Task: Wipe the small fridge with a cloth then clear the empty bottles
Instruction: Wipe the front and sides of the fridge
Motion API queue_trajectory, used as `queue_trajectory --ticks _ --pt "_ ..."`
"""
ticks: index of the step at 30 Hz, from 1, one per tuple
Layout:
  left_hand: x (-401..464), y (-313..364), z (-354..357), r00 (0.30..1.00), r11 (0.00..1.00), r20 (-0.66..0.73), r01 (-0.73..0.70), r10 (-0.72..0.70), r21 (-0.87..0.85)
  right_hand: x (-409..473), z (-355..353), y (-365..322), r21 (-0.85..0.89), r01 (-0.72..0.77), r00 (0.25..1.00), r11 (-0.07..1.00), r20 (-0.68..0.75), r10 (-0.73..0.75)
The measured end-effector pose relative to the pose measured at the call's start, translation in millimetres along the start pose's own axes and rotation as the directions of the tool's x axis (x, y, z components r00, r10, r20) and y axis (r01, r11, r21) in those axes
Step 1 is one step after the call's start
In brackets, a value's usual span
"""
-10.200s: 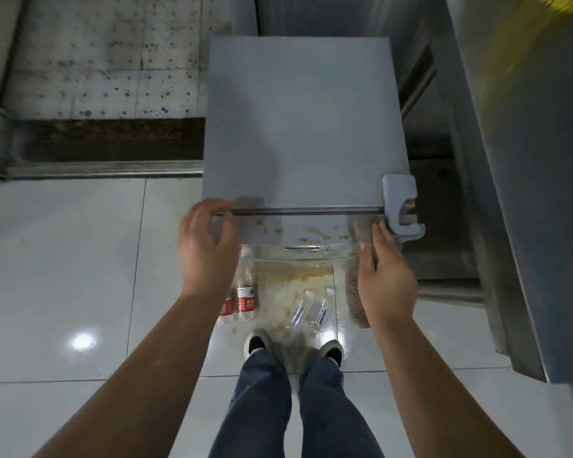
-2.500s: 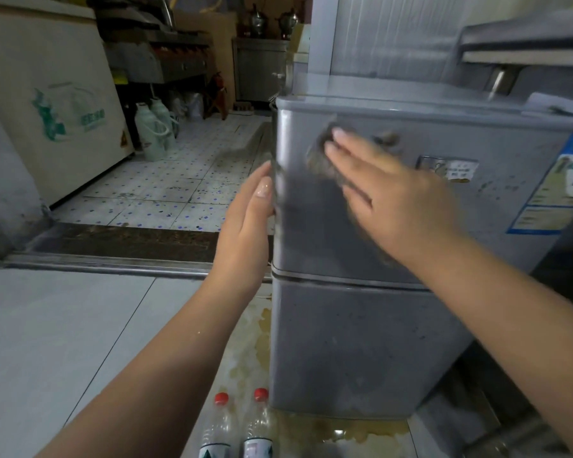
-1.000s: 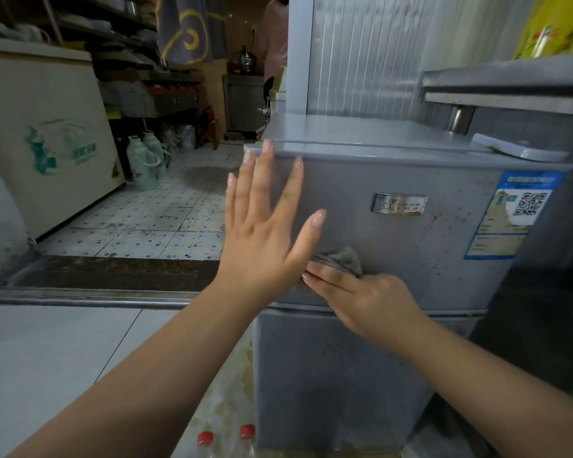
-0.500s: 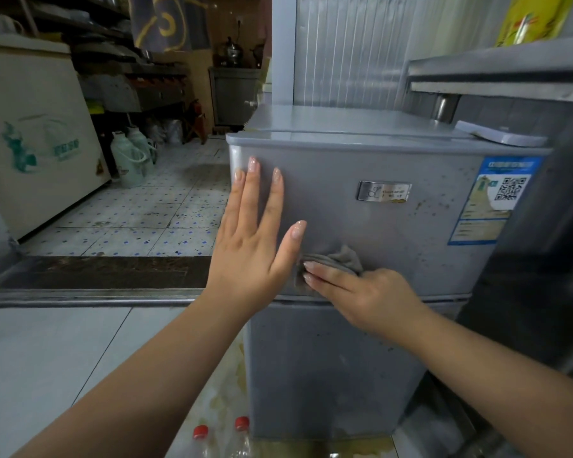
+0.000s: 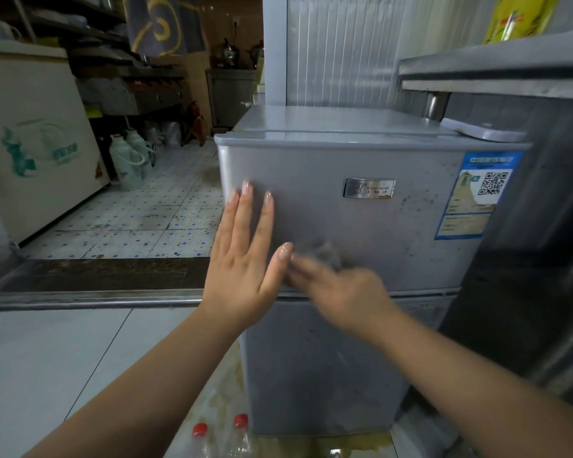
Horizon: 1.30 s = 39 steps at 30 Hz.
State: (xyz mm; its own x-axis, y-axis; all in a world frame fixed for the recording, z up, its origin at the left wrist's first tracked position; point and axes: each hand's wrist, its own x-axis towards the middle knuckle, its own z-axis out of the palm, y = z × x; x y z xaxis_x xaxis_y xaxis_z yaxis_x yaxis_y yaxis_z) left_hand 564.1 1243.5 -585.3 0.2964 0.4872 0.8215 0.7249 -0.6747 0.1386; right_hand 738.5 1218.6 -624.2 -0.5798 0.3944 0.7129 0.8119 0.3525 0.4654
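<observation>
Since half a second ago my right hand (image 5: pixel 344 292) has gone motion-blurred, mid-swipe, low on the small fridge (image 5: pixel 394 226) upper door. It presses a grey cloth (image 5: pixel 325 254) there with fingers extended; grip detail too blurred to tell. My left hand (image 5: pixel 245 259) stays flat, fingers straight, on the door's left side. Two red-capped bottles (image 5: pixel 219 434) stand on the floor (image 5: pixel 47 358) by the fridge's lower left corner.

Both arms reach forward; the left hand (image 5: pixel 245 259) lies flat with fingers straight and spread, thumb out toward the motion-blurred right hand (image 5: pixel 341 292), whose fingers point left, palm down
</observation>
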Motion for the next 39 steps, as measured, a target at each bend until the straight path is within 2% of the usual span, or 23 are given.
queue_trajectory --ticks 2,5,8,12,14,18,22,25,28,30,31,32,36,39 --pt "-6 -1 -1 1.0 1.0 0.024 -0.004 0.004 0.012 -26 12 -10 0.066 0.073 0.99 0.995 0.119 -0.081" --pt "-8 -1 -4 0.999 0.999 0.024 -0.032 0.032 0.025 -21 6 -1 0.124 0.08 0.985 0.989 0.143 -0.097" --pt "8 6 -10 0.996 0.996 -0.026 -0.085 0.085 -0.004 23 -33 32 -0.01 0.05 0.998 0.999 0.026 -0.05" --pt "38 24 -11 0.984 0.988 -0.112 -0.146 0.141 -0.042 66 -80 83 -0.111 -0.167 0.977 0.98 -0.152 0.149" --pt "46 31 -8 0.981 0.985 -0.125 -0.159 0.15 -0.062 63 -80 82 -0.07 -0.207 0.965 0.976 -0.179 0.192" --pt "48 36 4 0.98 0.983 -0.099 -0.179 0.175 -0.036 37 -58 60 0.023 -0.151 0.979 0.988 -0.132 0.153" --pt "46 30 17 0.98 0.983 -0.078 -0.178 0.181 0.049 40 -68 78 -0.07 -0.16 0.974 0.985 -0.174 0.146" --pt "45 30 21 0.982 0.984 -0.09 -0.162 0.168 0.07 26 -67 90 -0.067 -0.304 0.927 0.95 -0.252 0.279" --pt "45 35 23 0.983 0.987 -0.1 -0.147 0.153 0.063 16 -52 69 0.113 -0.489 0.802 0.865 -0.332 0.497" --pt "45 37 22 0.984 0.989 -0.099 -0.144 0.147 0.039 24 -42 50 0.236 -0.546 0.728 0.804 -0.341 0.595" --pt "45 37 20 0.985 0.99 -0.093 -0.143 0.144 0.015 30 -40 44 0.263 -0.547 0.717 0.794 -0.342 0.608" --pt "45 36 18 0.986 0.99 -0.083 -0.144 0.143 -0.009 36 -40 39 0.265 -0.533 0.73 0.804 -0.336 0.595" --pt "45 32 12 0.983 0.984 -0.059 -0.173 0.171 -0.031 42 -46 39 0.128 -0.365 0.884 0.922 -0.263 0.387" --pt "45 30 11 0.981 0.982 -0.039 -0.189 0.189 -0.014 20 -49 57 0.06 -0.351 0.895 0.935 -0.273 0.353"
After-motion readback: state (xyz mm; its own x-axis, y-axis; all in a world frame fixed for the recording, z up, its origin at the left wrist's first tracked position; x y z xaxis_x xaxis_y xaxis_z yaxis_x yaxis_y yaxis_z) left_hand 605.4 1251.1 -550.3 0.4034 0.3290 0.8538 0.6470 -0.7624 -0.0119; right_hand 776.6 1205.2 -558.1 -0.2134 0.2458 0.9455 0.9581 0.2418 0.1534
